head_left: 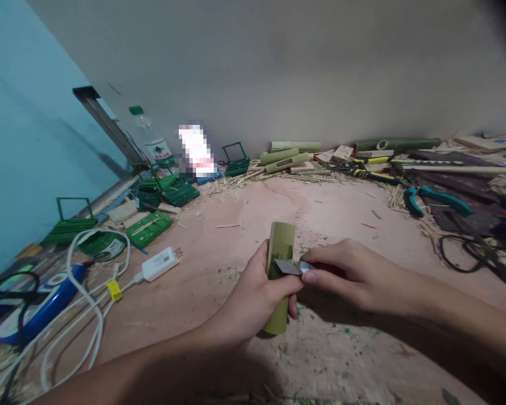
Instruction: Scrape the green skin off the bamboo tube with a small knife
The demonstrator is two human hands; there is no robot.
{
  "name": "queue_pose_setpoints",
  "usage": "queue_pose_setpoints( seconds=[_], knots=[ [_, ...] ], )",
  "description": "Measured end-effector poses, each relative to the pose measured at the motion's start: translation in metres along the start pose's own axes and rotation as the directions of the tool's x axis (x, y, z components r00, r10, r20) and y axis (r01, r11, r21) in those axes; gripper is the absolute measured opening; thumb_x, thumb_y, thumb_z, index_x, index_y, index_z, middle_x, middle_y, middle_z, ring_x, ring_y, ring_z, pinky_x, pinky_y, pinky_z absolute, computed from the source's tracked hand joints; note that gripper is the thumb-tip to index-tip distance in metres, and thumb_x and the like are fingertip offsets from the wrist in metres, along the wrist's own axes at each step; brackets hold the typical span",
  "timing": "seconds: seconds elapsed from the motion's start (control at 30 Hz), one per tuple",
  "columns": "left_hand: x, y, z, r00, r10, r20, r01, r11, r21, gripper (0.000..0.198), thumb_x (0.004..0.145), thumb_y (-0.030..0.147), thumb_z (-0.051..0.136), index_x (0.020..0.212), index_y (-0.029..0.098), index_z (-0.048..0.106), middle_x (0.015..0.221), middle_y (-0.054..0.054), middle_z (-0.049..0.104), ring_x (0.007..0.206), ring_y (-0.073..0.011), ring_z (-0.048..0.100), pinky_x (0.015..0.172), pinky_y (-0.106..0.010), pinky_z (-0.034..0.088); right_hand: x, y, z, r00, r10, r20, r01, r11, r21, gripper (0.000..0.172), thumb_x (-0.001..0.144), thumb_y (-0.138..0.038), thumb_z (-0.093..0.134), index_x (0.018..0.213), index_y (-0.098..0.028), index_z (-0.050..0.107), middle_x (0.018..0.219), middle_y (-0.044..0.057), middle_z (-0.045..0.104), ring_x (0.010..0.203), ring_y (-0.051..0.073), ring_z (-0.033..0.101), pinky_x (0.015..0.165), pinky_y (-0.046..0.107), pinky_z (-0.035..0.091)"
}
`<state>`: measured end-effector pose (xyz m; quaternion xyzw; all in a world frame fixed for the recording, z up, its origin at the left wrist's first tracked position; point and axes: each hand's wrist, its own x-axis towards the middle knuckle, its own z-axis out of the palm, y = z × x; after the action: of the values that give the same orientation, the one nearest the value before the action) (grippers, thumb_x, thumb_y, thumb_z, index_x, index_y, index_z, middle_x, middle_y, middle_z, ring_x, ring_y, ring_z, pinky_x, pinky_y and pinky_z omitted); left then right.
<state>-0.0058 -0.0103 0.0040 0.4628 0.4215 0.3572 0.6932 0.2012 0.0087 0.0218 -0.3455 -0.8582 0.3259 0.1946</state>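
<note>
A short green bamboo piece (281,239) stands nearly upright at the middle of the view, with my left hand (263,289) wrapped round it. My right hand (341,273) pinches a small knife (287,266) by its handle. The blade points left and lies against the face of the bamboo, just above my left thumb. Small green shavings lie on the wooden tabletop (244,225) around both hands.
Left: a white charger (159,264) with its cable, green bamboo models, a blue-and-white bottle (46,304), a water bottle (152,138). Back: a lit phone (197,151), bamboo pieces (289,163). Right: teal-handled pliers (442,199), black scissors (468,250), wood strips.
</note>
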Motion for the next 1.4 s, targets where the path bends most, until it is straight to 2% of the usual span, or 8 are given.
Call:
queue_pose_setpoints(
  seconds=[0.27, 0.63, 0.73, 0.87, 0.97, 1.07, 1.2, 1.4],
  knots=[
    [-0.001, 0.004, 0.002, 1.000, -0.015, -0.012, 0.015, 1.000, -0.007, 0.038, 0.078, 0.023, 0.076, 0.108, 0.020, 0.054, 0.082, 0.005, 0.058, 0.051, -0.0076, 0.055, 0.050, -0.023, 0.049, -0.001, 0.002, -0.001, 1.000, 0.004, -0.003, -0.004, 0.999, -0.054, 0.038, 0.111, -0.042, 0.047, 0.084, -0.018, 0.061, 0.072, 0.000, 0.059, 0.063, 0.013, 0.050, 0.061, 0.024, 0.036],
    [0.000, 0.003, 0.000, 0.999, -0.046, -0.019, 0.046, 0.999, -0.024, 0.035, 0.081, 0.024, 0.075, 0.108, 0.021, 0.053, 0.075, 0.005, 0.058, 0.050, -0.0087, 0.054, 0.051, -0.023, 0.047, 0.000, 0.002, 0.001, 0.998, 0.045, -0.049, -0.050, 0.993, -0.111, 0.038, 0.110, -0.043, 0.046, 0.089, -0.018, 0.065, 0.078, 0.003, 0.066, 0.067, 0.015, 0.057, 0.064, 0.026, 0.039],
    [-0.003, 0.002, 0.002, 0.997, -0.077, 0.007, 0.077, 0.997, -0.007, 0.040, 0.080, 0.023, 0.075, 0.113, 0.021, 0.052, 0.076, 0.005, 0.060, 0.050, -0.0095, 0.056, 0.048, -0.022, 0.044, 0.002, 0.006, -0.002, 0.983, 0.113, -0.148, -0.129, 0.986, -0.104, 0.039, 0.110, -0.044, 0.044, 0.091, -0.018, 0.067, 0.078, 0.003, 0.068, 0.069, 0.017, 0.059, 0.065, 0.027, 0.041],
    [-0.007, 0.000, 0.005, 0.985, -0.142, 0.102, 0.140, 0.990, 0.022, 0.047, 0.082, 0.024, 0.075, 0.122, 0.022, 0.049, 0.068, 0.008, 0.058, 0.048, -0.0105, 0.056, 0.047, -0.021, 0.045, 0.003, 0.014, -0.011, 0.927, 0.204, -0.315, -0.245, 0.965, -0.095, 0.039, 0.109, -0.045, 0.047, 0.088, -0.019, 0.067, 0.075, 0.002, 0.067, 0.069, 0.017, 0.058, 0.064, 0.028, 0.041],
    [-0.007, 0.002, 0.004, 0.984, -0.135, 0.115, 0.134, 0.991, 0.014, 0.048, 0.083, 0.024, 0.076, 0.123, 0.023, 0.049, 0.066, 0.008, 0.057, 0.048, -0.0103, 0.055, 0.048, -0.021, 0.045, 0.004, 0.016, -0.012, 0.915, 0.210, -0.343, -0.255, 0.963, -0.089, 0.039, 0.108, -0.047, 0.048, 0.087, -0.019, 0.067, 0.074, 0.002, 0.067, 0.068, 0.018, 0.058, 0.063, 0.029, 0.041],
    [-0.005, 0.005, 0.002, 0.993, -0.106, 0.055, 0.105, 0.994, 0.018, 0.041, 0.083, 0.026, 0.076, 0.115, 0.023, 0.050, 0.068, 0.007, 0.058, 0.050, -0.0108, 0.057, 0.049, -0.022, 0.045, 0.004, 0.013, -0.007, 0.916, 0.185, -0.356, -0.230, 0.970, -0.085, 0.040, 0.108, -0.047, 0.048, 0.087, -0.019, 0.067, 0.072, 0.002, 0.067, 0.067, 0.018, 0.058, 0.062, 0.029, 0.042],
    [-0.004, 0.006, -0.002, 0.999, -0.050, -0.006, 0.050, 0.999, 0.004, 0.039, 0.081, 0.025, 0.077, 0.110, 0.022, 0.050, 0.078, 0.005, 0.061, 0.053, -0.0099, 0.058, 0.052, -0.024, 0.047, 0.001, 0.007, -0.003, 0.935, 0.148, -0.323, -0.170, 0.985, -0.038, 0.040, 0.108, -0.047, 0.047, 0.092, -0.019, 0.070, 0.077, 0.004, 0.070, 0.071, 0.019, 0.061, 0.063, 0.029, 0.043],
    [-0.002, 0.002, -0.002, 0.999, -0.033, -0.007, 0.033, 0.999, -0.002, 0.042, 0.081, 0.025, 0.077, 0.114, 0.021, 0.051, 0.077, 0.005, 0.061, 0.054, -0.0104, 0.058, 0.053, -0.025, 0.049, -0.001, 0.000, -0.001, 0.988, 0.076, -0.131, -0.064, 0.994, 0.087, 0.035, 0.108, -0.042, 0.048, 0.094, -0.018, 0.070, 0.085, 0.004, 0.072, 0.075, 0.017, 0.064, 0.069, 0.027, 0.047]
  ],
)
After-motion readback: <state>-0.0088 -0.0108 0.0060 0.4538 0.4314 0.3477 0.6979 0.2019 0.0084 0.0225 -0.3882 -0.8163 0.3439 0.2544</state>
